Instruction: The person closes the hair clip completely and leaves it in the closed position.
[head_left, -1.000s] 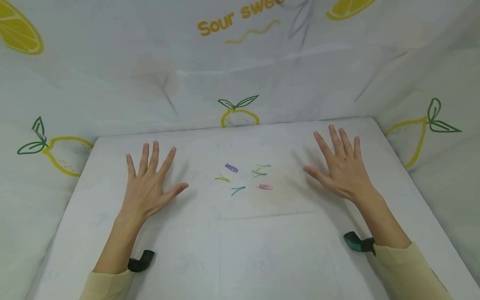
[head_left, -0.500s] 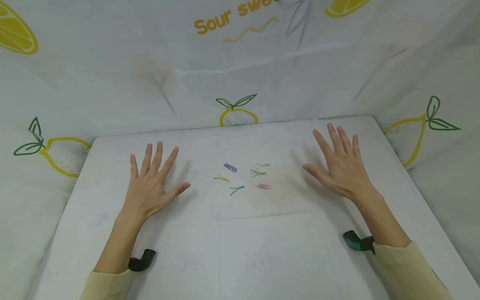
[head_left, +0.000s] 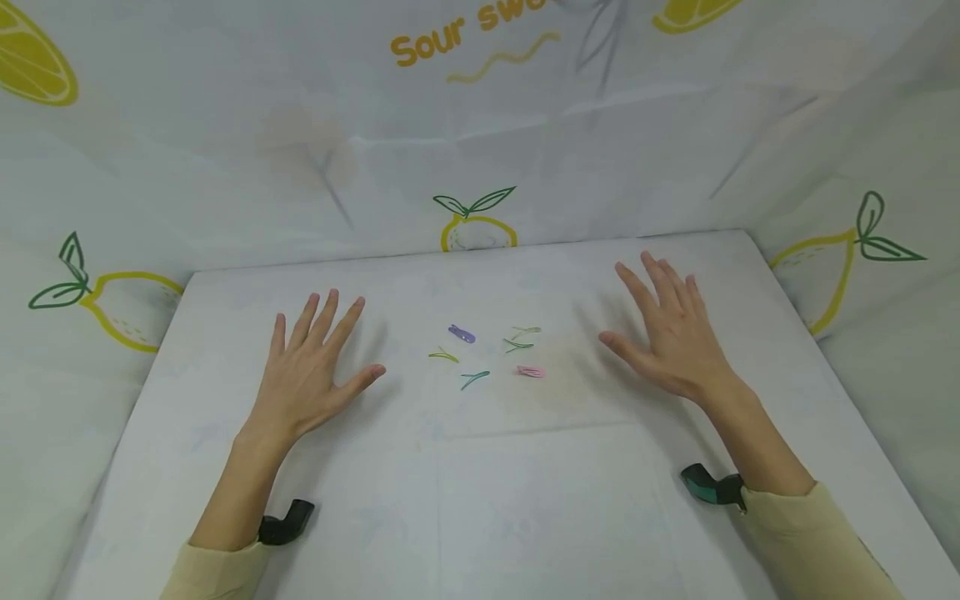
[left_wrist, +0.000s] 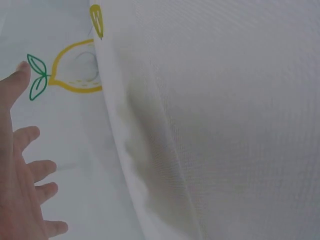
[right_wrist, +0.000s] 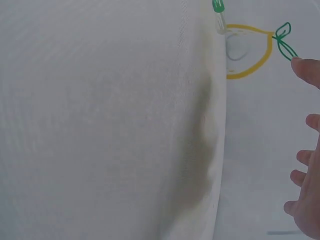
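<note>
Several small hair clips lie in a loose group mid-table: a purple clip [head_left: 462,333], a yellow clip [head_left: 444,355], a teal clip [head_left: 475,380], a pink clip [head_left: 531,372], a green clip [head_left: 517,344] and a pale green clip [head_left: 527,331]. To the left of them my left hand [head_left: 303,375] is held over the table, fingers spread and thumb toward the clips. On the other side, my right hand [head_left: 675,337] hovers likewise, with its thumb pointing inward. Both hands hold nothing and are apart from the clips. Each wrist view shows its own hand at the outer edge.
A white cloth covers the table [head_left: 525,517]. Behind it and at both sides hang white cloth walls [head_left: 262,167] printed with lemons. A black wrist camera [head_left: 287,522] sits on the left forearm and another wrist camera [head_left: 711,485] on the right.
Both hands have shifted slightly inward, toward the clips, and their fingers have drawn a little closer together. The clips lie as before.
</note>
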